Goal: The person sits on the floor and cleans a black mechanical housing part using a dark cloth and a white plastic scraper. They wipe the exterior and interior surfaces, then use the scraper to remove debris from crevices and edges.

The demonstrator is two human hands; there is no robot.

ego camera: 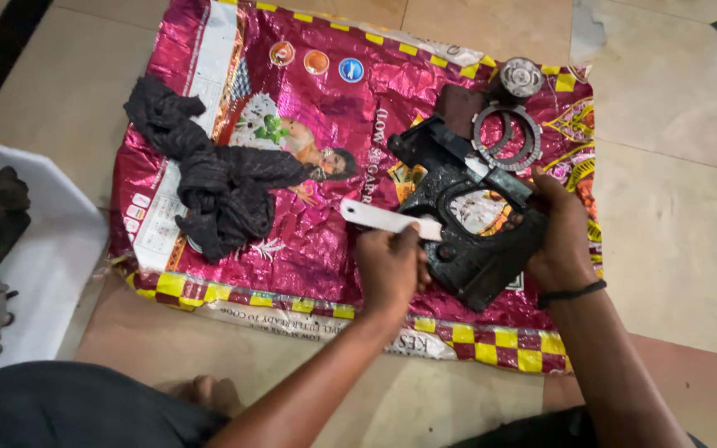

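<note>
Seen from the head camera, the person is sitting on a tiled floor [674, 241] with a shiny pink sack [309, 174] spread flat in front of them. The left hand [389, 267] is closing its fingers around one end of a flat white strip [389, 219], which is pointing left across the sack's middle. The right hand [559, 241] is gripping the right edge of a greasy black metal casing [466, 224], fingers wrapped over it, holding it tilted above the sack's right part. The strip's held end is lying just beside the casing's left edge. A grey metal ring [506, 137] is resting on the sack just beyond the casing, and a round bearing [521, 77] is sitting near the sack's far right corner. A crumpled black rag [213, 178] is lying on the sack's left half.
</note>
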